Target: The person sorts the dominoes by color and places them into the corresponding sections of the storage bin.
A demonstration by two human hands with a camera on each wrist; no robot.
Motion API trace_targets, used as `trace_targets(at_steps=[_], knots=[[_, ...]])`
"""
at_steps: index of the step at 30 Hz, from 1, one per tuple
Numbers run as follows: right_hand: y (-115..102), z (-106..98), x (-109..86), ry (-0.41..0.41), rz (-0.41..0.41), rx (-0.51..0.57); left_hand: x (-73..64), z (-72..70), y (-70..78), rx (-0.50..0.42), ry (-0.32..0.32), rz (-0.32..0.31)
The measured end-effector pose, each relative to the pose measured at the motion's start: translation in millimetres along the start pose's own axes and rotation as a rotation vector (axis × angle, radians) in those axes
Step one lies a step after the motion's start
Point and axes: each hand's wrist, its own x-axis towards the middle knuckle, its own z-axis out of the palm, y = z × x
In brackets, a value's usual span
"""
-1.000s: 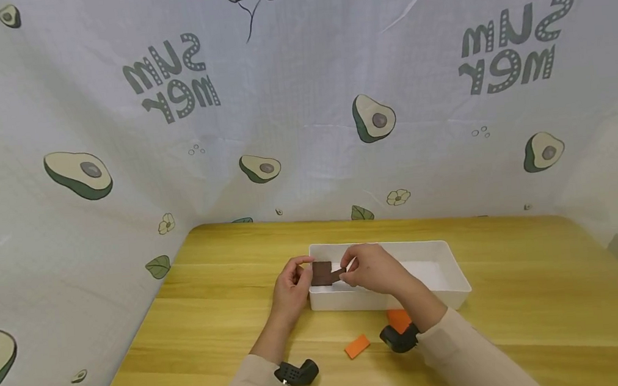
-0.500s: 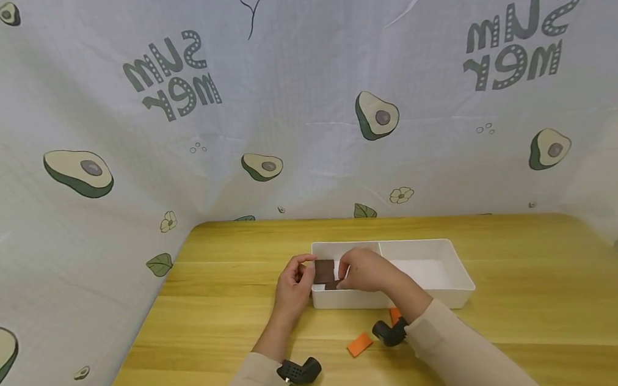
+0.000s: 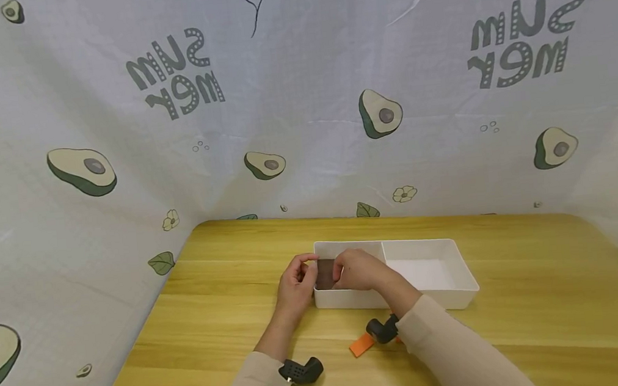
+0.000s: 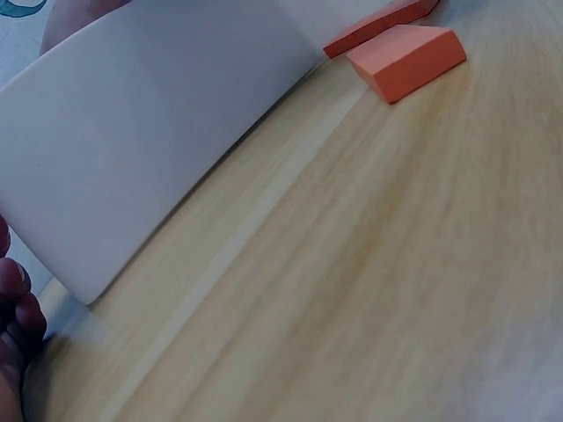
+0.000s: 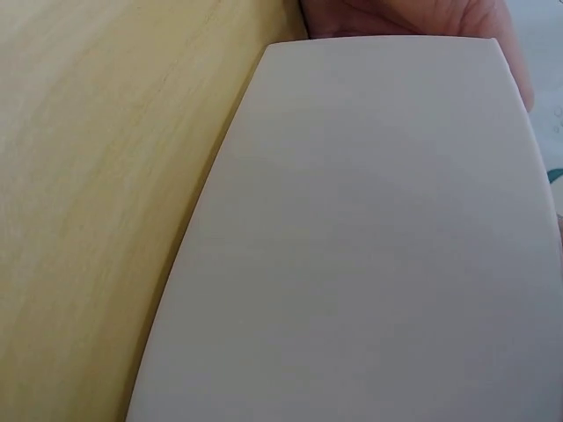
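Observation:
A long white two-compartment box (image 3: 434, 300) stands on the table. My left hand (image 3: 294, 286) grips its left end, forefinger at the rim and the other fingers curled beside the outer wall. Some of these fingertips (image 4: 12, 277) show at the box's corner in the left wrist view. Inside the left compartment, dark brown flat blocks (image 3: 325, 273) lie against the left wall. My right hand (image 3: 362, 271) reaches into that compartment, its curled fingers pinching at the right edge of the brown blocks. The fingertips are partly hidden behind the hand, and the box wall fills the right wrist view.
An orange block (image 3: 362, 344) lies on the wooden table (image 3: 230, 298) in front of the box. Another orange piece (image 4: 383, 26) lies close behind it, mostly hidden by the right wrist camera in the head view. A printed curtain (image 3: 307, 175) closes off the back and sides.
My right hand has carried a small brown block left and down into the front of the compartment, alongside the larger brown one. The left hand keeps its grip on the box end.

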Motion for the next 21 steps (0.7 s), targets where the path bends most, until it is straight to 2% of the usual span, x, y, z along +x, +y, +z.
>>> trace_targets(at_steps=[6, 14, 18, 21], knots=[[-2.5, 2.6, 4.2, -0.022, 0.050, 0.053, -0.5, -0.7, 1.4, 0.010, -0.004, -0.003], [-1.1, 2.4, 6.0, -0.019, 0.086, 0.051, 0.1, 0.5, 1.2, 0.031, 0.007, -0.023], [2.8, -3.2, -2.3, 0.009, 0.136, 0.136, 0.4, 0.6, 0.4, 0.038, 0.000, -0.028], [4.5, -12.3, -15.6, 0.053, 0.145, 0.229, 1.0, -0.1, -0.2, 0.039, 0.001, -0.031]])
